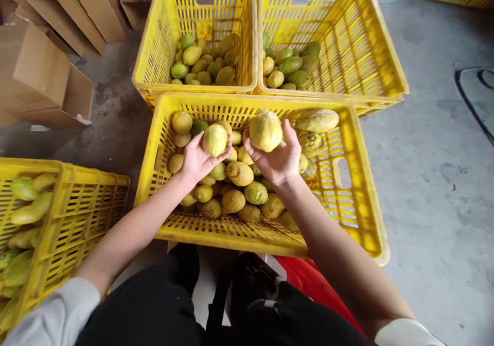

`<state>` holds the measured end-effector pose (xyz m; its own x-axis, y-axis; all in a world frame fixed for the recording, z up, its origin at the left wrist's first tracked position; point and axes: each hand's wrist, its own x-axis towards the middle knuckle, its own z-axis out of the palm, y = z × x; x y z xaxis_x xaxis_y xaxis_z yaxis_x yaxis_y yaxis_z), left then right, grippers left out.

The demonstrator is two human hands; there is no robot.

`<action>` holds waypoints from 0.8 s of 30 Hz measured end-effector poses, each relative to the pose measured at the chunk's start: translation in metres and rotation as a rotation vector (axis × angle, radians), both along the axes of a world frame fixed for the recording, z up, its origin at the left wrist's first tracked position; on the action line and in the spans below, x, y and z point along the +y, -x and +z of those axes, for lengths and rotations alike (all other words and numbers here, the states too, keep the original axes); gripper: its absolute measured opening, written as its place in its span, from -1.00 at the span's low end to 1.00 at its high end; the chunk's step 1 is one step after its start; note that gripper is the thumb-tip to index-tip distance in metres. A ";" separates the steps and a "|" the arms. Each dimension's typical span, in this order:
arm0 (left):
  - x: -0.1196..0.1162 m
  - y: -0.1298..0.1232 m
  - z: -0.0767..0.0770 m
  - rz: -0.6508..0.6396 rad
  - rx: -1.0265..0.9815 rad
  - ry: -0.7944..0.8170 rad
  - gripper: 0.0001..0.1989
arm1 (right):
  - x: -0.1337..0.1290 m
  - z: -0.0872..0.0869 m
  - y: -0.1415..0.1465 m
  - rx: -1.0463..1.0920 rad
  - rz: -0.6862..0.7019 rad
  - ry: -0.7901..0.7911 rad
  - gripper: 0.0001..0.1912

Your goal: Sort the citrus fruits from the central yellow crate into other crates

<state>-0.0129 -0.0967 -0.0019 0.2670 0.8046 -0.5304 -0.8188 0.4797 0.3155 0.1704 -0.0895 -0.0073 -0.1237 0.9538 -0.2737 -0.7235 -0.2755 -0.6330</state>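
Observation:
My left hand [196, 159] is closed around a small, round, yellow-green papaya [215, 140]. A larger pale yellow papaya [266, 131] rests in my right hand [278, 158], its fingers curled around the lower sides. Both hands are raised above a yellow plastic crate [363, 181], which holds many yellow and greenish papayas. Below and between the hands lies a yellow papaya [240, 173] among the others. A long pale papaya [318, 121] lies at the crate's far right, beyond my right hand.
Two yellow crates, one at the back left [252, 37] and one at the back right [366, 42], hold more papayas. Another filled crate [88, 207] stands at the left. Cardboard boxes [42, 68] sit at the upper left. Something red [309, 279] shows beside my legs.

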 end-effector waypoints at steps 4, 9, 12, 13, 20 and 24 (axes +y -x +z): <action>-0.001 -0.004 0.006 0.010 0.001 -0.034 -0.67 | 0.001 0.000 0.000 -0.009 -0.059 0.060 -0.66; -0.002 -0.007 0.011 -0.045 0.006 0.016 -0.70 | -0.001 0.012 0.002 0.125 -0.092 0.172 -0.69; -0.002 -0.006 0.010 -0.082 0.005 -0.001 -0.68 | 0.000 0.015 0.002 0.175 -0.106 0.166 -0.69; -0.002 -0.006 0.009 -0.092 0.007 -0.020 -0.65 | 0.000 0.015 0.002 0.168 -0.104 0.160 -0.68; -0.004 -0.004 0.006 -0.088 -0.023 -0.070 -0.58 | 0.001 0.013 0.004 -0.011 -0.002 0.130 -0.87; -0.004 -0.006 0.011 -0.084 -0.019 -0.081 -0.60 | 0.000 0.009 0.003 0.007 0.000 0.117 -0.88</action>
<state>-0.0071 -0.1012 0.0087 0.3444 0.8192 -0.4586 -0.7831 0.5201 0.3410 0.1678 -0.0892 0.0018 -0.1263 0.9153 -0.3824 -0.7274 -0.3476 -0.5917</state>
